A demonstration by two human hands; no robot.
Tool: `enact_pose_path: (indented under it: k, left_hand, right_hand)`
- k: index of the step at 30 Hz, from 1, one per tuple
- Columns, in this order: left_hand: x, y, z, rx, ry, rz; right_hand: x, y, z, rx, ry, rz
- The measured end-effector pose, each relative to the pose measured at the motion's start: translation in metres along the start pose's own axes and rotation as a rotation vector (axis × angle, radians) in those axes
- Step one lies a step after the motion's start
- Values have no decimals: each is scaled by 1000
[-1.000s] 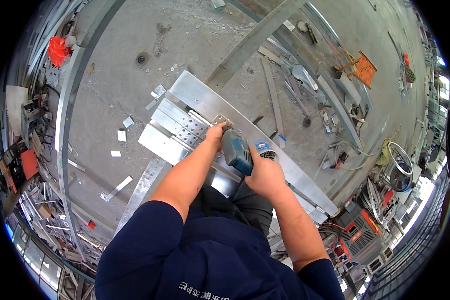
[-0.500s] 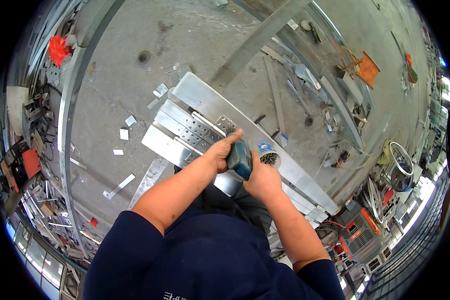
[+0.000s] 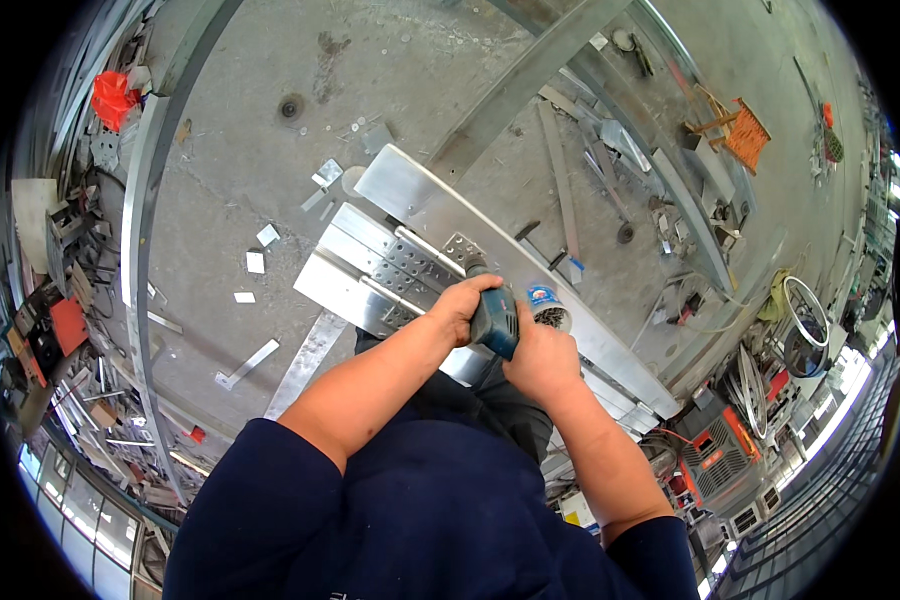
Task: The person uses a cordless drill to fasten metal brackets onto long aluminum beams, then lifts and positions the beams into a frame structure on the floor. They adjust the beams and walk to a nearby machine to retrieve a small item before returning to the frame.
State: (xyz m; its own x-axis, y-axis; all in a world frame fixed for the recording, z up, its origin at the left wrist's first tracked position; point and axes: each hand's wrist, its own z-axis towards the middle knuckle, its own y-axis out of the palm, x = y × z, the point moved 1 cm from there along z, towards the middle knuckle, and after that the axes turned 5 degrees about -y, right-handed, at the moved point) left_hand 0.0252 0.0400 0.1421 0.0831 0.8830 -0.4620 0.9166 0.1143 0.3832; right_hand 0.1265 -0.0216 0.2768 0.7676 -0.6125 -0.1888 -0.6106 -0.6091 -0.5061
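Drill [image 3: 495,328] has two-handed support — our left hand [image 3: 458,308] now clasps its body, not nose; our right hand [image 3: 545,358] grips behind.

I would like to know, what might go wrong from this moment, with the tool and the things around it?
The bare left hand is close to the front end of the power tool; if it slips, fingers might get pinched or cut.

The open container of small metal pieces is right beside the right hand; a bump might spill it.

Loose metal plates lie on the floor; someone could trip on them.
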Motion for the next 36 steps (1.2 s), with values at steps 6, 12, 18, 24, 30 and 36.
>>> enact_pose_path:
  k: [6,12,18,24,30,36]
  left_hand:
    - [-4,-3,-7,-73,19,-88]
    - [-5,-19,8,-154,23,-92]
    - [-2,-7,-1,-113,16,-114]
    - [-1,-2,-8,-146,52,-115]
    - [-6,-7,1,-149,73,-114]
    - [-7,-4,-2,-118,85,-118]
  right_hand:
    - [-6,-9,5,-61,-44,-100]
    - [-12,-13,6,-63,-76,-127]
    - [-14,-21,8,-39,-110,-158]
    - [-11,-21,13,-71,-71,-166]
    - [-6,-20,9,-43,-102,-160]
    - [-8,-22,9,-42,-115,-170]
